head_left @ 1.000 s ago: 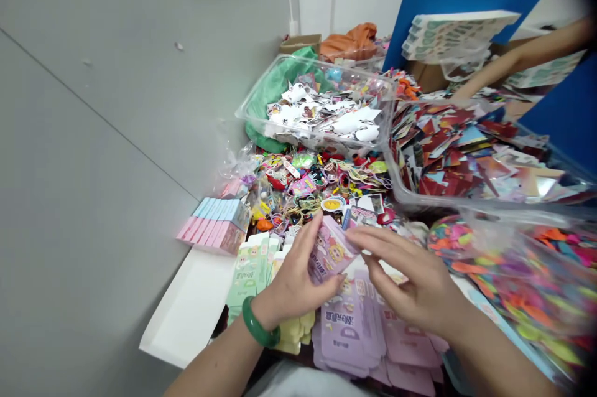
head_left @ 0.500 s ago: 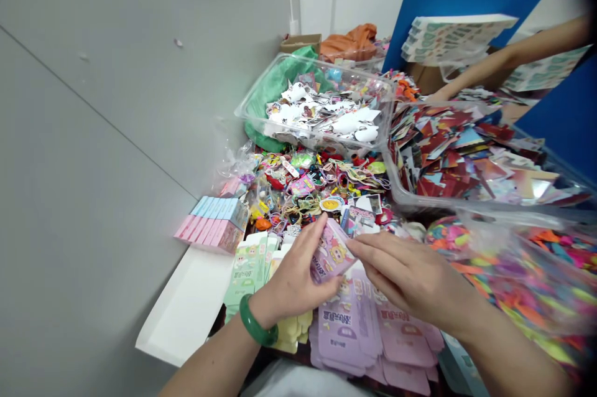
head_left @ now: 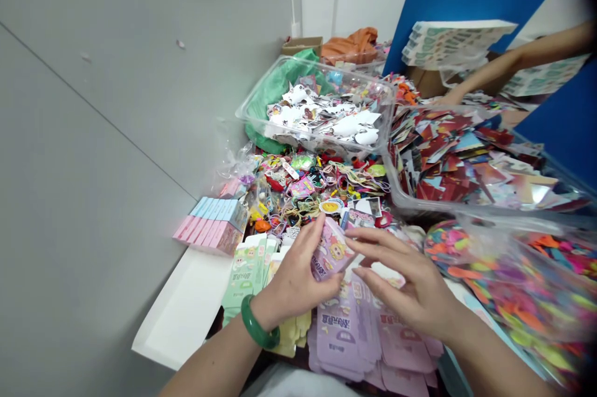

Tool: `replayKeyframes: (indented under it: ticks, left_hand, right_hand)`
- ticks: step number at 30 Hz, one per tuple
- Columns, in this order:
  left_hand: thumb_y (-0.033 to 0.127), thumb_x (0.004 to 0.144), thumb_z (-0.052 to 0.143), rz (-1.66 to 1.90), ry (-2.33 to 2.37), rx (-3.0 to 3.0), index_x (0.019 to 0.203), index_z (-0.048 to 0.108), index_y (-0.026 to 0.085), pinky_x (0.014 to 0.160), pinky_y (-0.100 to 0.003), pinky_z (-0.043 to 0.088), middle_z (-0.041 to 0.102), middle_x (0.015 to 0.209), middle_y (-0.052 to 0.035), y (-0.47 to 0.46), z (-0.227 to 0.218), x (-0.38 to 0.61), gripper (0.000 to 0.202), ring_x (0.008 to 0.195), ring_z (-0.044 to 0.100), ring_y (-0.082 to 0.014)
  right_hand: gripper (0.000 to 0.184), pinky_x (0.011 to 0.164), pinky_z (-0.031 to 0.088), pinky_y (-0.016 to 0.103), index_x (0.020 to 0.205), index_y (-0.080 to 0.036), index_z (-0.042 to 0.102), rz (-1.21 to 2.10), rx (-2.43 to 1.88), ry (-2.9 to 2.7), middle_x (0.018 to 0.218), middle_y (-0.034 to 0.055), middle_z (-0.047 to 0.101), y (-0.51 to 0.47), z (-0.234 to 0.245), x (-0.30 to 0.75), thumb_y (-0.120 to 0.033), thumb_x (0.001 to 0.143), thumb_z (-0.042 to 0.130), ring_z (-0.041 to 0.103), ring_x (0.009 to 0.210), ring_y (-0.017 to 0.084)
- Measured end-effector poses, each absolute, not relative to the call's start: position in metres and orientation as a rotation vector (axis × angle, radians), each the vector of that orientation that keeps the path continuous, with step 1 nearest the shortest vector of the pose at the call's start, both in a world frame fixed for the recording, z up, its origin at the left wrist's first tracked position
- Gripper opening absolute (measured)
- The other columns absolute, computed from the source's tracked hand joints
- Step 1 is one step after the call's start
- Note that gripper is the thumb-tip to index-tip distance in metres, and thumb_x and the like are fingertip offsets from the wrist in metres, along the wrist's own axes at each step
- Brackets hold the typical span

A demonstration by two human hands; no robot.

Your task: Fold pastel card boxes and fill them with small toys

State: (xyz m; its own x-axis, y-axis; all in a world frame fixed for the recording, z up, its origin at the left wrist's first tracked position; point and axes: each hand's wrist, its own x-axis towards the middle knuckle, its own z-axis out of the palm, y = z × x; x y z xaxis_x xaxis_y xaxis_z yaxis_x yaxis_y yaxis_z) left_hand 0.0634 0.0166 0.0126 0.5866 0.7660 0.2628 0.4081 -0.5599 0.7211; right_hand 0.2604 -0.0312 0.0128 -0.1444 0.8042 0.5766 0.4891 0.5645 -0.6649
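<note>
My left hand (head_left: 293, 285), with a green bangle on the wrist, grips a small purple carton (head_left: 330, 251) printed with a cartoon face, thumb on top and fingers underneath. My right hand (head_left: 410, 285) touches the carton's right end with its fingertips, fingers half spread. Both hands hover over a pile of flat purple and pink carton blanks (head_left: 354, 338). A stack of flat green blanks (head_left: 245, 272) lies just left of my left hand.
A heap of small colourful trinkets (head_left: 317, 188) lies beyond the hands. Clear tubs hold white stickers (head_left: 326, 114) and red cards (head_left: 457, 160). Bags of bright bits (head_left: 513, 279) sit at the right. Pink and blue boxes (head_left: 212, 226) stand left. Another person's arm (head_left: 513, 64) reaches in far right.
My right hand's fingers have spread and shifted along the carton's right end. My left hand keeps its grip and the carton stays in nearly the same place.
</note>
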Motion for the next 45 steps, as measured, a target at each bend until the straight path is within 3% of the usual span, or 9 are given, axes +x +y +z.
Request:
replayKeyframes:
  ticks: [5, 10, 12, 14, 17, 21, 25, 36, 45]
  left_hand:
    - [0.029, 0.08, 0.069, 0.735, 0.963, 2.155, 0.152, 0.021, 0.023, 0.116, -0.057, 0.031, 0.036, 0.153, -0.0156, 0.018, 0.019, 0.068, 0.087, 0.141, 0.034, -0.0347]
    - [0.033, 0.098, 0.038, 0.714, 0.888, 1.82, 0.145, 0.038, 0.029, 0.097, -0.05, 0.052, 0.043, 0.151, -0.0114, 0.035, 0.026, 0.052, 0.047, 0.126, 0.054, -0.0286]
    - [0.031, 0.093, 0.051, 0.718, 0.789, 1.965, 0.139, 0.045, 0.031, 0.107, -0.052, 0.042, 0.033, 0.157, -0.0084, 0.04, 0.022, 0.047, 0.047, 0.138, 0.041, -0.0302]
    - [0.027, 0.085, 0.065, 0.686, 0.663, 2.085, 0.124, 0.057, 0.029, 0.116, -0.054, 0.029, 0.041, 0.151, -0.0082, 0.041, 0.015, 0.045, 0.04, 0.143, 0.031, -0.0312]
    - [0.025, 0.086, 0.065, 0.708, 0.642, 1.91, 0.106, 0.059, 0.024, 0.109, -0.049, 0.038, 0.062, 0.124, -0.0083, 0.034, -0.002, 0.044, 0.021, 0.126, 0.051, -0.0264]
    - [0.026, 0.087, 0.064, 0.715, 0.734, 1.58, 0.111, 0.052, 0.024, 0.091, -0.035, 0.048, 0.063, 0.108, -0.0033, 0.025, -0.017, 0.041, 0.027, 0.103, 0.06, -0.0186]
    - [0.023, 0.081, 0.071, 0.724, 0.776, 1.581, 0.101, 0.056, 0.022, 0.085, -0.031, 0.047, 0.062, 0.1, -0.0009, 0.025, -0.018, 0.04, 0.025, 0.096, 0.059, -0.0166]
    - [0.015, 0.08, 0.067, 0.916, 0.721, 1.804, 0.093, 0.065, 0.021, 0.096, -0.039, 0.045, 0.066, 0.101, -0.0055, 0.028, -0.015, 0.041, 0.014, 0.106, 0.061, -0.0213]
    - [0.018, 0.083, 0.065, 0.74, 0.841, 1.628, 0.121, 0.06, 0.025, 0.092, -0.033, 0.049, 0.067, 0.115, -0.0041, 0.03, -0.023, 0.035, 0.039, 0.104, 0.062, -0.0204]
  right_hand:
    - [0.036, 0.059, 0.06, 0.031, 0.115, -0.023, 0.069, 0.83, -1.245, -1.324, 0.095, 0.0079, 0.074, -0.02, 0.004, 0.252, -0.035, 0.081, 0.068, 0.067, 0.069, 0.018]
    - [0.03, 0.049, 0.052, 0.029, 0.089, -0.018, 0.07, 1.397, -1.159, -0.709, 0.072, 0.0054, 0.071, -0.007, -0.008, 0.248, -0.041, 0.071, 0.071, 0.062, 0.055, 0.017]
    - [0.026, 0.054, 0.053, 0.03, 0.082, -0.018, 0.069, 1.554, -1.105, -0.625, 0.075, 0.0063, 0.071, -0.007, -0.013, 0.244, -0.039, 0.068, 0.071, 0.064, 0.061, 0.018]
    - [0.026, 0.055, 0.051, 0.031, 0.079, -0.018, 0.068, 1.641, -1.152, -0.754, 0.071, 0.0053, 0.069, -0.007, -0.018, 0.242, -0.043, 0.07, 0.068, 0.063, 0.059, 0.018]
    - [0.031, 0.058, 0.048, 0.033, 0.079, -0.019, 0.067, 1.216, -1.544, -1.129, 0.07, 0.0054, 0.067, 0.002, -0.03, 0.253, -0.048, 0.078, 0.059, 0.06, 0.059, 0.02]
    - [0.039, 0.08, 0.046, 0.04, 0.102, -0.016, 0.066, 0.44, -2.003, -1.371, 0.104, 0.0139, 0.068, 0.029, -0.055, 0.283, -0.048, 0.083, 0.056, 0.063, 0.09, 0.029]
    - [0.055, 0.082, 0.044, 0.038, 0.12, -0.014, 0.057, 0.386, -2.13, -1.541, 0.117, 0.0176, 0.062, 0.048, -0.078, 0.297, -0.044, 0.075, 0.068, 0.06, 0.104, 0.031]
    - [0.023, 0.062, 0.038, 0.03, 0.084, -0.021, 0.059, 0.483, -1.93, -1.424, 0.076, 0.0016, 0.061, 0.048, -0.08, 0.306, -0.034, 0.068, 0.067, 0.056, 0.067, 0.019]
    - [0.017, 0.059, 0.041, 0.028, 0.074, -0.021, 0.068, 0.468, -1.515, -1.083, 0.069, 0.0007, 0.063, 0.016, -0.014, 0.317, -0.038, 0.074, 0.066, 0.054, 0.062, 0.015]
